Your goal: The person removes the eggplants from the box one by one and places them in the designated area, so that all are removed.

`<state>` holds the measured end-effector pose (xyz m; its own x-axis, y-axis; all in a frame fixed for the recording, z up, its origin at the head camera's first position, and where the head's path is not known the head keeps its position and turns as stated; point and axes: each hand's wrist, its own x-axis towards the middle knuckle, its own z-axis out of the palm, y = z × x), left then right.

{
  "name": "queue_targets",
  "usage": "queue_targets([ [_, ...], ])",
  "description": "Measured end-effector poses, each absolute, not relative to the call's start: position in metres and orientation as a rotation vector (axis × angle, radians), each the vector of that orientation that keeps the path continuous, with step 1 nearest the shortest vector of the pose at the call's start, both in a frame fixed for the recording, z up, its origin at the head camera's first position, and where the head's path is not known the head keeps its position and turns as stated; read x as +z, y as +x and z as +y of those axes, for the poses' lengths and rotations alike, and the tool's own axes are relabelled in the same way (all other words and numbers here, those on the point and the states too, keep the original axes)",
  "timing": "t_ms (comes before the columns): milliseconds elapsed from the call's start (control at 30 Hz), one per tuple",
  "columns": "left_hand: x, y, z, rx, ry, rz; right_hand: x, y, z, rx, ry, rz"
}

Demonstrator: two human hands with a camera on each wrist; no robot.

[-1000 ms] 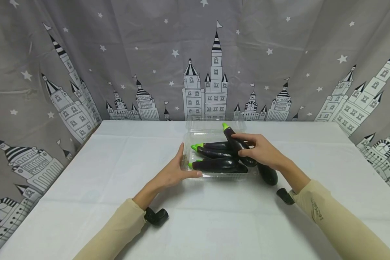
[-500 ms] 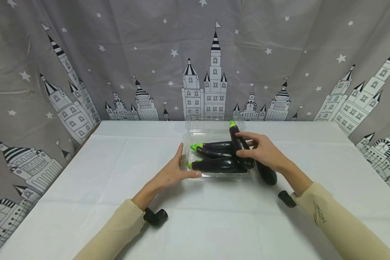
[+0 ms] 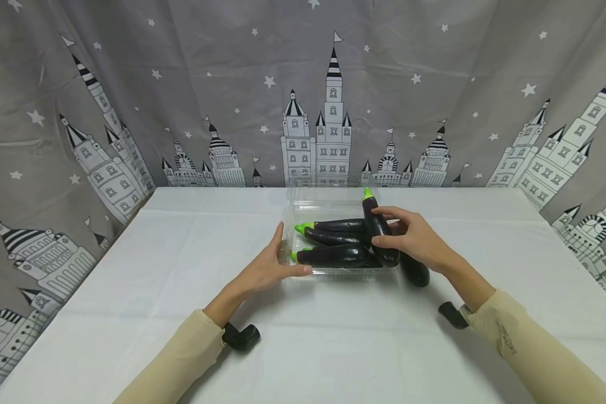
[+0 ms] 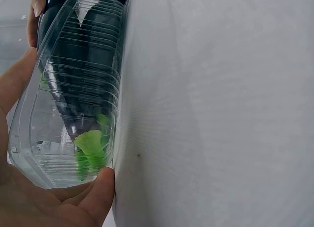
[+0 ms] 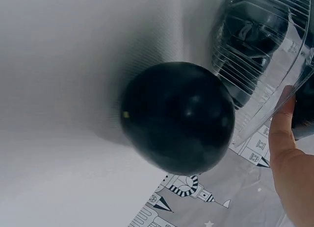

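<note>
My right hand (image 3: 416, 238) grips a dark eggplant (image 3: 379, 224) between thumb and fingers, its green stem end toward the back. That eggplant lies across the right ends of several others in a clear plastic clamshell container (image 3: 303, 207). Among those, one eggplant (image 3: 333, 256) lies along the front wall, green end to the left. My left hand (image 3: 265, 268) holds the container's left end, thumb along the front and fingers at the side. In the left wrist view green stem ends (image 4: 91, 143) show through the ribbed wall.
One more eggplant (image 3: 415, 272) lies on the white-covered table (image 3: 333, 342) outside the container, at its right, partly hidden by my right hand. It looms large in the right wrist view. The container's lid (image 3: 328, 193) stands open toward the grey castle-print curtain (image 3: 207, 84).
The eggplant in my right hand has shifted rightward and swung from a slant to more nearly front-to-back. My left hand stays on the container.
</note>
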<state>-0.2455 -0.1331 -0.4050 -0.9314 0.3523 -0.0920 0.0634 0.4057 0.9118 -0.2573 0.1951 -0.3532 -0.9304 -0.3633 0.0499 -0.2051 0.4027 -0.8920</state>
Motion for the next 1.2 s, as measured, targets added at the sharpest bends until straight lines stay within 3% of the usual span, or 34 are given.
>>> queue_targets([
  [1200,-0.402,-0.244,-0.131,1.506,0.334,2.409,-0.360,-0.233,0.246,-1.513,-0.402,2.592],
])
